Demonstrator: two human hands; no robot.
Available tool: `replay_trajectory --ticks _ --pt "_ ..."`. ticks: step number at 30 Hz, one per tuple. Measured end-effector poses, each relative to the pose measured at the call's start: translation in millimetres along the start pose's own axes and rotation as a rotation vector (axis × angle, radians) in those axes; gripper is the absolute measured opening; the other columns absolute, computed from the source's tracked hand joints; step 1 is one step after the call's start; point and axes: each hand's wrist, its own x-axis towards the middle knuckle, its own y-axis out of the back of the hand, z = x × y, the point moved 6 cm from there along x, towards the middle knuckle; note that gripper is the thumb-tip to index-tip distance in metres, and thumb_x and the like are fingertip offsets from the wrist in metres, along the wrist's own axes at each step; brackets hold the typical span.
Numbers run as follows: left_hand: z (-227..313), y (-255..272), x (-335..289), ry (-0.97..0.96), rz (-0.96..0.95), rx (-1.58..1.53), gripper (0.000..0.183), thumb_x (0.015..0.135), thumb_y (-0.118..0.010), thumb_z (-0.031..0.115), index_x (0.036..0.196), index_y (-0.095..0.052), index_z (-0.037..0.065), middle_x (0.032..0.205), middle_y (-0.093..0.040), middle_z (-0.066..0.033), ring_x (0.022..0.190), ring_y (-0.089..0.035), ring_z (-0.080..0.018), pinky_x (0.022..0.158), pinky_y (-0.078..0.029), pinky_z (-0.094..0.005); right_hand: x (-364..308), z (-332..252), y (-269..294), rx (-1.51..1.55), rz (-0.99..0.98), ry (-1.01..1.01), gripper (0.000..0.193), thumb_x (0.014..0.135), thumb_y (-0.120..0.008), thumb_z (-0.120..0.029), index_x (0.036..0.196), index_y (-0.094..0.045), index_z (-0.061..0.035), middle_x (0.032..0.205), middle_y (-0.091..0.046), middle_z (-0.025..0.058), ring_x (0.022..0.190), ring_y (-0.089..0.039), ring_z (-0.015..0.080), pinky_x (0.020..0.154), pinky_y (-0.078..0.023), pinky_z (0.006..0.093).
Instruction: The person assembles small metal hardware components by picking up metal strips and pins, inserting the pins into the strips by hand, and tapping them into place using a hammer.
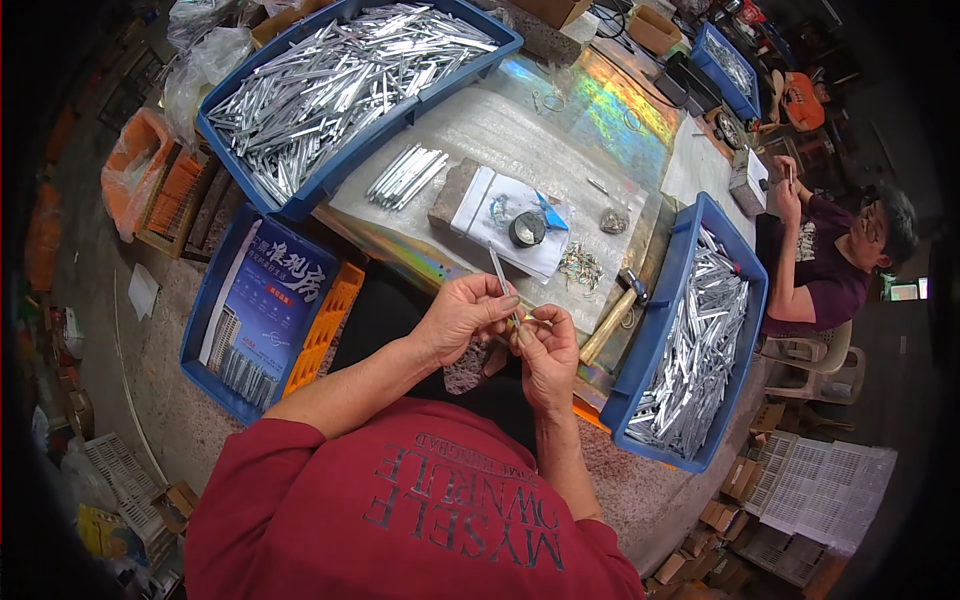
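A slim silvery metal strip [497, 266] is held at a slant in front of my body. My left hand [462, 318] pinches it between thumb and fingers along its middle. At its lower end the thumb and fingertips of my right hand [549, 362] are closed on it; anything smaller between them is hidden. Beyond my hands, a small dark round pot [527, 230] stands on a white-covered block [480, 205]. Small loose metal parts [580, 268] lie in a heap beside it. A hammer [615, 316] with a wooden handle rests right of my right hand.
Blue bins full of metal strips stand at the far left [205, 125] and right [757, 290]. A row of strips [407, 177] lies on the table. Left of me is a blue crate [190, 345] with a printed sheet. Another person [825, 250] sits at the right.
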Motion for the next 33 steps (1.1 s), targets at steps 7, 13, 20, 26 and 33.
replay_trajectory --ticks 7,13,20,26,33 --pt "0.0 0.9 -0.2 -0.003 0.009 0.037 0.012 0.076 -0.059 0.014 0.081 -0.053 0.005 0.071 -0.058 -0.003 0.053 -0.049 -0.0049 0.041 -0.035 -0.0139 0.1 -0.4 0.0 -0.016 0.02 -0.014 0.024 0.078 -0.052 -0.001 0.098 -0.039 -0.0041 0.073 -0.047 0.0009 0.062 -0.042 0.0053 0.054 -0.034 0.0162" --pt "-3.0 0.1 -1.6 -0.029 0.015 0.081 0.011 0.077 -0.058 0.014 0.08 -0.052 0.005 0.071 -0.058 -0.0035 0.053 -0.049 -0.0044 0.042 -0.035 -0.0135 1.9 0.7 2.8 -0.017 0.024 0.01 0.024 0.078 -0.052 -0.001 0.098 -0.039 -0.0042 0.072 -0.046 0.0008 0.061 -0.042 0.0053 0.054 -0.034 0.0161" --pt "-1.8 1.0 -0.8 -0.039 0.04 -0.003 0.012 0.077 -0.058 0.015 0.077 -0.051 0.005 0.07 -0.058 -0.004 0.053 -0.049 -0.0045 0.041 -0.035 -0.0137 2.2 3.7 1.1 0.033 0.006 -0.004 0.025 0.077 -0.052 -0.001 0.099 -0.039 -0.0039 0.073 -0.047 0.0013 0.062 -0.042 0.005 0.054 -0.034 0.0162" --pt "-3.1 1.7 -1.5 -0.04 0.038 0.021 0.012 0.077 -0.058 0.015 0.077 -0.051 0.006 0.07 -0.058 -0.004 0.053 -0.049 -0.0046 0.042 -0.036 -0.0139 1.2 2.8 0.2 0.032 0.02 -0.016 0.025 0.078 -0.052 0.0 0.098 -0.039 -0.0037 0.076 -0.05 0.0033 0.061 -0.041 0.0048 0.053 -0.033 0.016" --pt "-3.6 3.6 -1.0 -0.04 0.041 0.033 0.012 0.077 -0.059 0.015 0.077 -0.051 0.006 0.071 -0.059 -0.004 0.053 -0.049 -0.0046 0.042 -0.036 -0.0139 0.5 5.0 0.4 0.028 0.014 -0.019 0.025 0.078 -0.052 0.0 0.098 -0.039 -0.004 0.073 -0.049 0.0022 0.06 -0.041 0.0049 0.052 -0.032 0.0161"
